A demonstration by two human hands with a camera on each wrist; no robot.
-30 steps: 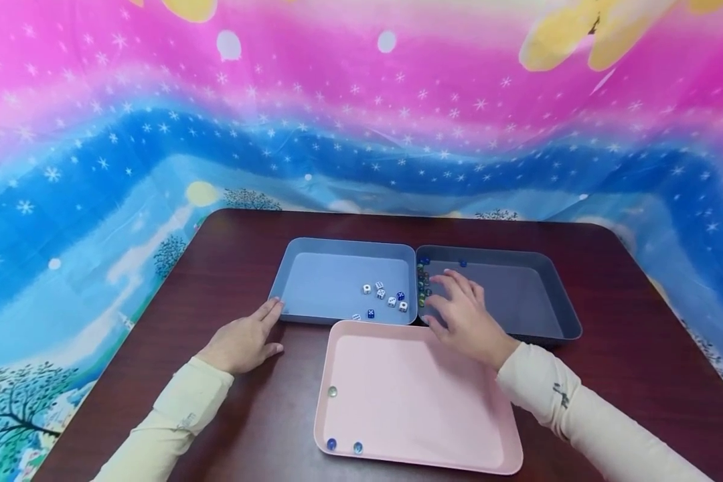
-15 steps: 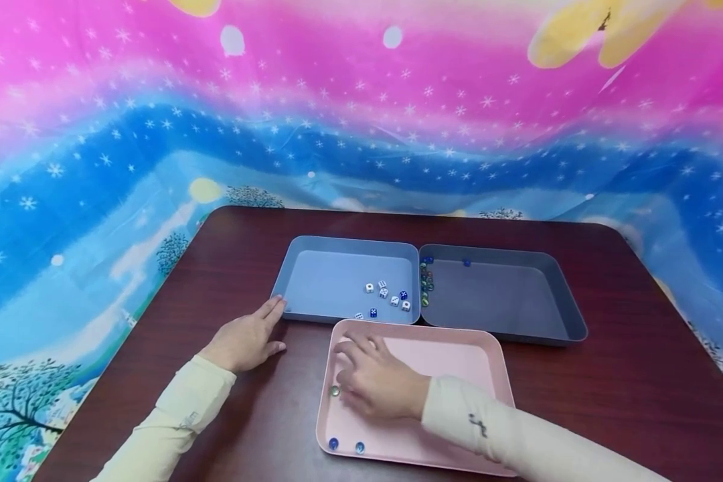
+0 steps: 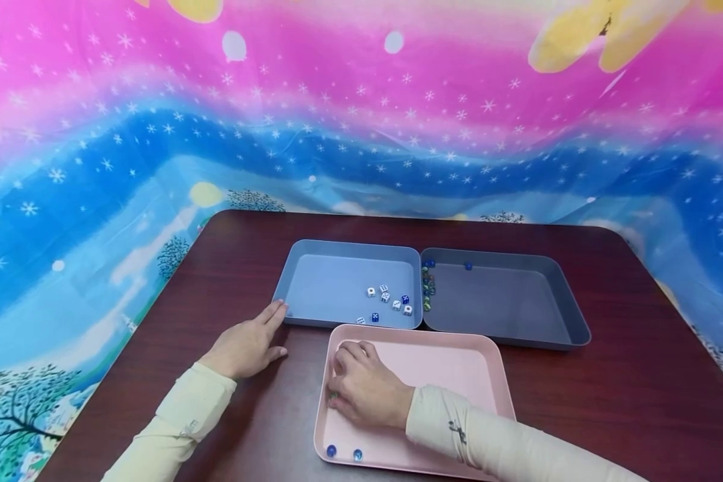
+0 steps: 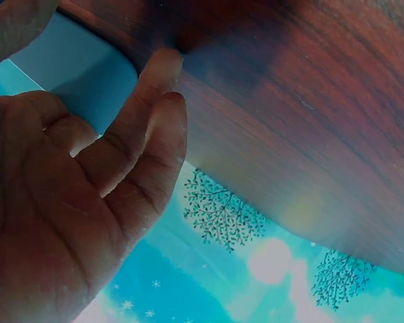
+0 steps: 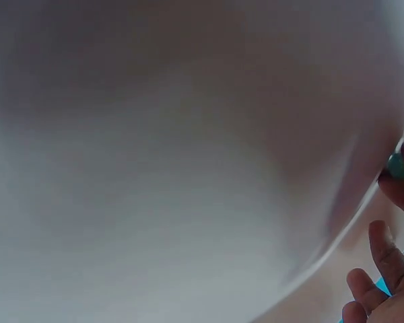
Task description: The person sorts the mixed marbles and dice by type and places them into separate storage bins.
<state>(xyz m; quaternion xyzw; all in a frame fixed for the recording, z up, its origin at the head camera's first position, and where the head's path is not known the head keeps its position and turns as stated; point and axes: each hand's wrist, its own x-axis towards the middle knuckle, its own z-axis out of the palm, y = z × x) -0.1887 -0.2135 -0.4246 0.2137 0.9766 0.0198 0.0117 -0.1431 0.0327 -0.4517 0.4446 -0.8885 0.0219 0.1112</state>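
Observation:
At the left wall of the pink tray (image 3: 446, 365), my right hand (image 3: 370, 388) pinches a greenish glass marble (image 5: 397, 165) between thumb and finger. The other fingers are bent over the tray floor. A dark blue marble (image 3: 331, 451) and a lighter blue marble (image 3: 358, 455) lie in that tray's near left corner. My left hand (image 3: 244, 345) rests with fairly straight fingers, its fingertips at the near left corner of the blue tray (image 3: 325, 278). Several white dice (image 3: 371, 292) and a few blue dice (image 3: 375, 317) lie in the blue tray.
A dark grey tray (image 3: 497, 294) abuts the blue one on the right. Several green and multicoloured marbles (image 3: 426, 304) line its left wall, with a blue marble (image 3: 468, 266) near its back wall. All trays stand on a dark wooden table (image 3: 596, 402), before a patterned cloth (image 3: 361, 134).
My right hand has come from the dark grey tray to the pink tray's left side and taken the greenish marble between thumb and finger. My left hand has stayed at the blue tray's corner.

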